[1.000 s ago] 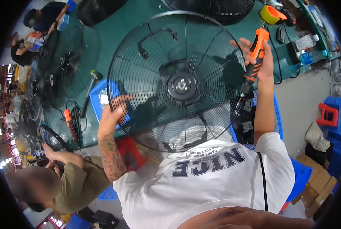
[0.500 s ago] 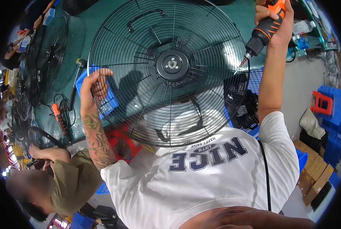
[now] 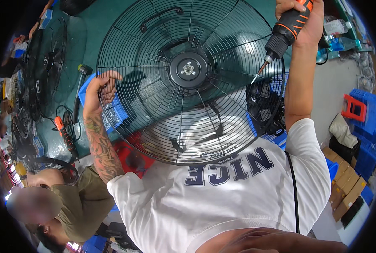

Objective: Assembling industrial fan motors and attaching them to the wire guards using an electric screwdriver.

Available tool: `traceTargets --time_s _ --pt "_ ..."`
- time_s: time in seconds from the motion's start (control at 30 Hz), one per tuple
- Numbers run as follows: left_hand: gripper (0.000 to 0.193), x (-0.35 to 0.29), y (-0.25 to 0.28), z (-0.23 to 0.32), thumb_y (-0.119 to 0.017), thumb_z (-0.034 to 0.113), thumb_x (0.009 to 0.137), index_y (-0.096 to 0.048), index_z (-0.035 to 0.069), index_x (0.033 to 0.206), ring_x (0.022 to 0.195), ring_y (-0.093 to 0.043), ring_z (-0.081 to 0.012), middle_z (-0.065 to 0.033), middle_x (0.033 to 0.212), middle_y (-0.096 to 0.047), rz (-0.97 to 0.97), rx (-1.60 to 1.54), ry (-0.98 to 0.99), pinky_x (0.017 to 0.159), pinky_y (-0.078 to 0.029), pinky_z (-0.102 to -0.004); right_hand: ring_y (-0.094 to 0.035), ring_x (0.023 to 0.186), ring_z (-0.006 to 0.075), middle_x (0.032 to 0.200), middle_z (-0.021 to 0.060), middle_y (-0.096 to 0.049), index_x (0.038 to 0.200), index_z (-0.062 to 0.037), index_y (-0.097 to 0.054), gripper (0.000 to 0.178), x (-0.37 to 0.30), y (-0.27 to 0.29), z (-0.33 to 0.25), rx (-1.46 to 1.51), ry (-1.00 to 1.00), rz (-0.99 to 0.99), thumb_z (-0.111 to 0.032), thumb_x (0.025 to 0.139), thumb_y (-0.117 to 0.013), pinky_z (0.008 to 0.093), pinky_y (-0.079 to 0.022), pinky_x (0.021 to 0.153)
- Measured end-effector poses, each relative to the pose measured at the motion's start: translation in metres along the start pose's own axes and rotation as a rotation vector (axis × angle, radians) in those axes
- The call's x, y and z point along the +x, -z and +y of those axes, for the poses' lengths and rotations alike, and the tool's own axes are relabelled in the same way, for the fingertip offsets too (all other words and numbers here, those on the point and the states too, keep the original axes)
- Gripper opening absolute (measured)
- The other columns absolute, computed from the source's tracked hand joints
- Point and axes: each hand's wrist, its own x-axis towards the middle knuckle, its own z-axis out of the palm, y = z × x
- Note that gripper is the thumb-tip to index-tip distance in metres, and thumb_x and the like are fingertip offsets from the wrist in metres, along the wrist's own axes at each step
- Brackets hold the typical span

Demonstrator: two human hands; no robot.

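Fan guard [image 3: 189, 78] overhangs the green counter [image 3: 83, 40]; the left hand [image 3: 103, 88] clamps its rim, the right hand [image 3: 312, 29] an orange-and-black electric screwdriver [image 3: 287, 31].

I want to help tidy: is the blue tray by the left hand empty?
Not empty: small shiny pieces show in the blue tray, through the black wire guard.
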Motion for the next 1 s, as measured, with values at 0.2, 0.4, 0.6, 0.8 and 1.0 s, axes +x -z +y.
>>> traceTargets --time_s 0.2,0.4,0.6,0.8,1.0 --pt "0.036 -0.001 0.014 -0.001 -0.048 0.025 0.092 -0.061 -0.006 0.106 0.045 -0.028 -0.0019 0.0083 0.06 -0.035 -0.086 0.081 0.07 0.04 -0.02 -0.0207 -0.057 0.06 0.0138 0.079 0.007 -0.065 0.097 -0.0029 -0.068 0.046 0.002 0.002 0.005 0.014 -0.065 -0.01 -0.049 0.094 -0.064 0.0257 -0.052 0.061" --pt "0.032 -0.004 0.0 0.0 -0.048 0.025 0.094 -0.062 -0.003 0.098 0.046 -0.029 -0.0018 0.0085 0.059 -0.036 0.044 0.217 0.042 0.041 -0.021 -0.021 -0.057 0.059 0.0136 0.078 0.0073 -0.064 0.097 -0.0019 -0.067 0.046 0.005 0.002 0.008 -0.006 -0.041 0.038 -0.048 0.094 -0.065 0.0266 -0.053 0.061" --pt "0.033 0.0 -0.008 0.007 -0.051 0.027 0.1 -0.068 -0.002 0.104 0.051 -0.035 -0.0024 0.0079 0.063 -0.04 0.111 0.397 0.044 0.046 -0.024 -0.0224 -0.056 0.059 0.0128 0.078 0.0071 -0.063 0.095 -0.0016 -0.064 0.046 0.006 0.0 0.011 -0.049 0.057 0.081 -0.047 0.093 -0.068 0.0267 -0.054 0.06" --pt "0.029 -0.008 -0.015 -0.014 -0.057 0.02 0.103 -0.066 -0.007 0.106 0.077 -0.047 -0.0056 0.0007 0.084 -0.06 0.407 0.757 -0.252 0.07 -0.039 -0.0227 -0.058 0.056 0.0155 0.077 0.0074 -0.061 0.101 -0.0038 -0.057 0.05 0.017 -0.033 0.04 -0.371 0.514 0.248 -0.054 0.096 -0.056 0.0292 -0.055 0.056" --pt "0.024 -0.008 -0.015 -0.023 -0.057 0.015 0.103 -0.065 -0.007 0.108 0.082 -0.051 -0.0043 0.0002 0.09 -0.063 0.486 0.641 -0.318 0.074 -0.041 -0.0207 -0.063 0.054 0.0163 0.069 0.0113 -0.063 0.097 -0.0004 -0.061 0.041 0.037 -0.04 0.072 -0.48 0.364 -0.222 -0.041 0.097 -0.059 0.031 -0.058 0.054"
